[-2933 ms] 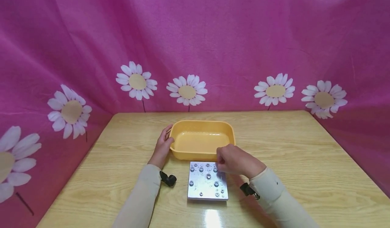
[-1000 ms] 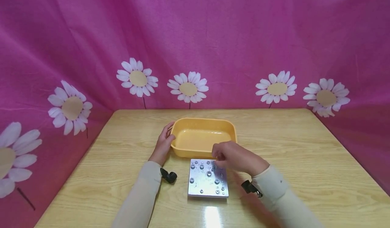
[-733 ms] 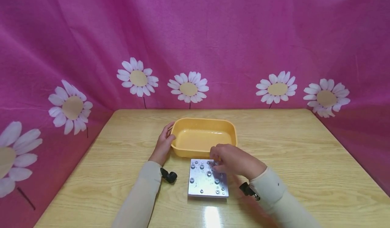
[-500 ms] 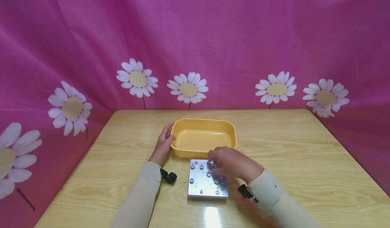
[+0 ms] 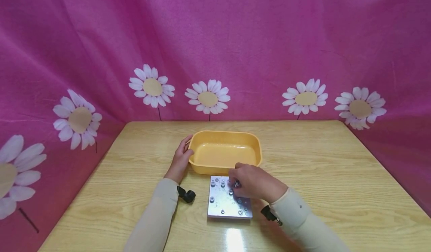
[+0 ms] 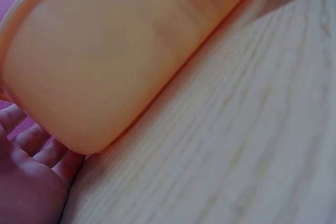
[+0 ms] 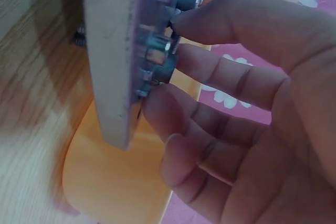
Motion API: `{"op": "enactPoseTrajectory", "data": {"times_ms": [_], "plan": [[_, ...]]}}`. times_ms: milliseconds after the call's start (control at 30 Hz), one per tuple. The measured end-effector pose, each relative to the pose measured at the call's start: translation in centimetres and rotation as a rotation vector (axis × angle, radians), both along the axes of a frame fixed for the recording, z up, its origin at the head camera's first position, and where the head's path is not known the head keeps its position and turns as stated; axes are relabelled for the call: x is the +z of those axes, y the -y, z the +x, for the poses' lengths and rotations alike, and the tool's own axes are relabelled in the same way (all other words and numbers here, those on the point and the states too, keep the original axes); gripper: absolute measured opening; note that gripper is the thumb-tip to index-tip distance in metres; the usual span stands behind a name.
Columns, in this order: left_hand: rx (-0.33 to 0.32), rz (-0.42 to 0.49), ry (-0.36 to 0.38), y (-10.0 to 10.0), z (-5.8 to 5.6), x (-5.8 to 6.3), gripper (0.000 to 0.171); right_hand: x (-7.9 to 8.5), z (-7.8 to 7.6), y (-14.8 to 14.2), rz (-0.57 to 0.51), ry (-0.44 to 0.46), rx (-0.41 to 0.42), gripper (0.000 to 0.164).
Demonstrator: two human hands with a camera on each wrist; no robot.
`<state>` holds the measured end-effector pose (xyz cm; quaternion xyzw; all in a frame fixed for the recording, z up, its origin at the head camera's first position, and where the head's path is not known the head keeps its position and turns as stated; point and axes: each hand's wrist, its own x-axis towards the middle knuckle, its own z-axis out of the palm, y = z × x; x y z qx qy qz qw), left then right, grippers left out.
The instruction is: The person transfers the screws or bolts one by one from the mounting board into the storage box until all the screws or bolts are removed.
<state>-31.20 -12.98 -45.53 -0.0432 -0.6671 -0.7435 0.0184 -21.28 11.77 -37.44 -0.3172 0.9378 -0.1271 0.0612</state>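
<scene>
Metal plate [image 5: 227,204] studded with bolts [image 5: 223,184] sits on table [image 5: 336,177]. At its 1 o'clock, right hand [image 5: 254,180] pinches small screw [image 5: 237,184] between thumb and finger. Yellow tub [image 5: 210,169] just beyond, 12 o'clock; left hand [image 5: 180,159] clamps its 9 o'clock wall, thumb over rim. Pink daisy cloth [image 5: 249,49] behind.

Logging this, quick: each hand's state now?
Left hand: closed, holding the tub by its side.
Right hand: closed, pinching a bolt at the plate.
</scene>
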Motion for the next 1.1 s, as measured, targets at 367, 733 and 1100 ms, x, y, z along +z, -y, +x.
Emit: {"op": "enactPoseTrajectory", "data": {"times_ms": [367, 733, 1100], "plan": [[-0.017, 0.003, 0.006, 0.16, 0.00, -0.06, 0.061, -0.29, -0.03, -0.09, -0.023, -0.053, 0.052, 0.011], [-0.006, 0.025, -0.003, -0.03, 0.07, -0.04, 0.062, -0.51, 0.07, 0.07, -0.013, -0.029, 0.039, 0.010], [-0.052, 0.026, 0.011, 0.24, 0.17, 0.44, 0.063, -0.38, 0.02, -0.08, -0.024, -0.027, 0.040, 0.013]]}}
